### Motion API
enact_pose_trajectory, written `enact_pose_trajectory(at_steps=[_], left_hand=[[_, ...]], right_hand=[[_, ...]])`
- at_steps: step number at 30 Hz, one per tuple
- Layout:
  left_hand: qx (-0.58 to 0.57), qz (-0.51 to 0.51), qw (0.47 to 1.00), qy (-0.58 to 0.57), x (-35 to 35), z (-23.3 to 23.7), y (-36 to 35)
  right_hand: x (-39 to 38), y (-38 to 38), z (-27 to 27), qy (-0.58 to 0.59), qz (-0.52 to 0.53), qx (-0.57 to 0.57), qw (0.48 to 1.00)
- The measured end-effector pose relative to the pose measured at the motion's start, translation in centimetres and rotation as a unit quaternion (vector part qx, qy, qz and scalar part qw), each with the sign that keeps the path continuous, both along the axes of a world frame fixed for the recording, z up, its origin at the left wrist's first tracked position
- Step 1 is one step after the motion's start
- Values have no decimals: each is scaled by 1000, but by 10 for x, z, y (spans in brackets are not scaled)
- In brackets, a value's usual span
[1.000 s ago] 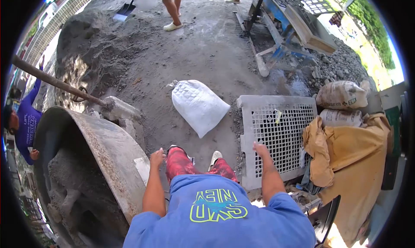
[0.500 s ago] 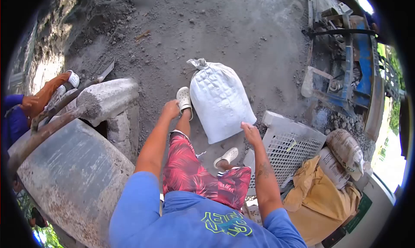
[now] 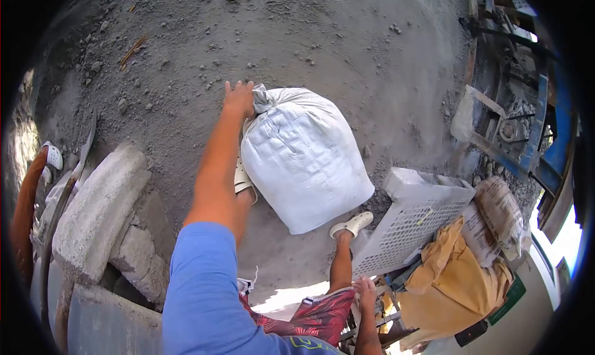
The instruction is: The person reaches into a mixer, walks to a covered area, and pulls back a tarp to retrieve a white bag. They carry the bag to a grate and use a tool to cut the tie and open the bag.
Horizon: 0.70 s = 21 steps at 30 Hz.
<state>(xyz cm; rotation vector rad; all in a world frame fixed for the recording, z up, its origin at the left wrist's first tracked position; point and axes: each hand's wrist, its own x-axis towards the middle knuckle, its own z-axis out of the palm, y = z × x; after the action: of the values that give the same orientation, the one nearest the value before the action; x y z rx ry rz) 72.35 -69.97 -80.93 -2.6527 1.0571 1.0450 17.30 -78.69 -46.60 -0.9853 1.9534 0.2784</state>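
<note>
A full white woven sack [image 3: 307,163] with a tied, bunched neck lies on the dusty ground between my feet. My left hand [image 3: 239,99] reaches out to the sack's far left corner, its fingers spread right beside the tied neck [image 3: 261,98]. Down near my knee, by the hem of my red patterned shorts [image 3: 294,318], my right hand [image 3: 365,292] hangs away from the sack with its fingers loosely apart. My cream clogs [image 3: 352,223] stand on either side of the sack.
A perforated white plastic panel [image 3: 409,222] leans at the right, near a yellow cloth [image 3: 455,290] and printed bags [image 3: 499,209]. Metal scrap frames [image 3: 520,132] lie beyond. On the left are a concrete block [image 3: 102,212], a shovel [image 3: 62,206] and another person's leg [image 3: 26,212].
My left hand has moved forward from beside my foot to the sack's tied neck. My right hand has left the sack's near corner and drawn back by my knee. The view has shifted.
</note>
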Motion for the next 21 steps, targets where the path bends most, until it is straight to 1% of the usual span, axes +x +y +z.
enact_pose_trajectory(at_steps=[1,2,3,4,5,6,7,8,9,10,11,12,13,14,15,16,17,18,19,20,21], left_hand=[[-1,-7,1000,1,4,-2,-2],[44,11,991,122,9,-2,-3],[91,25,966,240,13,-3,-2],[58,44,971,226,7,-9,4],[24,60,976,209,-3,-16,14],[52,26,980,193,-12,-19,18],[76,-14,981,175,-22,-21,20],[81,46,983,157,-31,-24,22],[84,108,981,137,-38,-18,18],[107,118,980,120,-41,11,3],[132,129,977,103,-47,45,-9],[145,123,979,81,-56,60,-15],[154,118,979,56,-60,72,-21],[141,133,980,36,-67,86,-26],[132,145,980,18,-76,98,-29],[135,127,982,24,-81,104,-30],[142,114,983,28,-89,111,-29],[144,106,984,16,-101,123,-29],[158,93,983,8,-109,138,-30],[167,82,983,0,-118,152,-32],[169,63,984,-6,-127,166,-32]], right_hand=[[-14,-4,6,1,-7,-1,1000],[-26,-4,13,19,-14,-10,1000],[-41,-1,24,36,-23,-18,999],[-73,6,24,49,-12,5,999],[-100,13,27,33,30,17,999],[-122,22,30,17,66,27,997],[-145,28,30,49,124,20,991],[-160,36,32,84,181,14,980],[-148,32,43,58,171,36,983],[-124,29,54,61,215,-19,974],[-118,29,64,49,138,-26,989],[-122,29,67,30,61,-34,997],[-141,27,71,15,87,-42,995],[-152,27,81,6,52,-53,997],[-173,30,88,-3,-13,-57,998],[-200,37,98,-12,-78,-55,995],[-243,53,101,7,-122,-65,990],[-263,62,117,47,-130,-57,989],[-306,84,122,56,-155,-54,985],[-333,102,132,78,-132,-64,986],[-370,123,132,88,-174,-47,980]])
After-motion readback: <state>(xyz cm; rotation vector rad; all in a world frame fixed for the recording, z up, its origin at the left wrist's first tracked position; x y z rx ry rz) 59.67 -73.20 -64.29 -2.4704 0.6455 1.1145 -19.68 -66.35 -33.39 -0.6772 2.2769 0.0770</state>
